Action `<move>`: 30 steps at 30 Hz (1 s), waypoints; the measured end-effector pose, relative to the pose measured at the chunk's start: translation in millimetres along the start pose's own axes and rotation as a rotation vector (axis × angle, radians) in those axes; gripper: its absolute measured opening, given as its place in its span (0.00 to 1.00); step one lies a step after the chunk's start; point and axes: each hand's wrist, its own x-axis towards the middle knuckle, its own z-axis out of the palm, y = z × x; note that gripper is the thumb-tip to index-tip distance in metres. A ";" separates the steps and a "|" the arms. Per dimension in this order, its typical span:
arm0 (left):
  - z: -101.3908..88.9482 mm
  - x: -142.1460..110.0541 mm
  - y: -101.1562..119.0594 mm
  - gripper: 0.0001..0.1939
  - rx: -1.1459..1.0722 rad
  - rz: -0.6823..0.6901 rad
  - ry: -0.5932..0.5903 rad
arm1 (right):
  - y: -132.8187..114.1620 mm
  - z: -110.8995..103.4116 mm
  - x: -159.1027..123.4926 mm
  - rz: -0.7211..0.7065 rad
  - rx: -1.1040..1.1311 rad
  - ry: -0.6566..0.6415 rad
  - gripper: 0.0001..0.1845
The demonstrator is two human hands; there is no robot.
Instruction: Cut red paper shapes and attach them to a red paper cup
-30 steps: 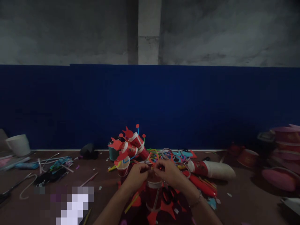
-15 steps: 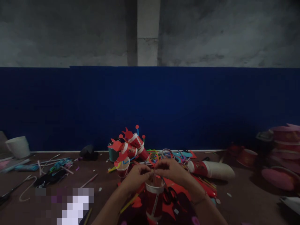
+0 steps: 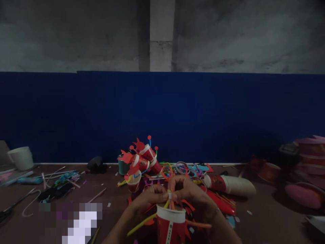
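A pair of bare hands meets over a red cup [image 3: 162,226] above a cluttered table [image 3: 269,218], the left hand [image 3: 152,198] and the right hand [image 3: 189,191] equally close to its white rim. The cup lies straight below the fingers, mouth up, its long axis near vertical. Thumb and fingers of both hands are clamped together on one small white piece [image 3: 170,195], just above the mouth, where yellow and orange lengths rise to it. Outside the cup, one yellow strip [image 3: 141,224] slants down on the left and one orange strip [image 3: 199,224] juts out on the right; whether these join the lengths within cannot be told. Behind, four red cups [image 3: 141,163] are grouped with red cut-outs, one upright and three tilted; one white mug [image 3: 22,158] stands far left, and one red packet [image 3: 221,202] lies right of the hands
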 end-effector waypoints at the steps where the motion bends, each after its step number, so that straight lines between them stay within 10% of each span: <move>1: 0.6 0.2 -1.1 0.21 -0.011 -0.001 -0.001 | 0.8 -0.3 0.1 -0.005 0.022 -0.016 0.15; 22: -12.2 12.1 -4.7 0.22 0.035 0.091 -0.022 | 2.6 -11.4 7.6 -0.052 -0.146 0.035 0.15; 30: -1.5 1.5 6.5 0.18 0.189 0.134 0.138 | 2.7 -17.3 7.1 -0.022 -0.219 -0.004 0.15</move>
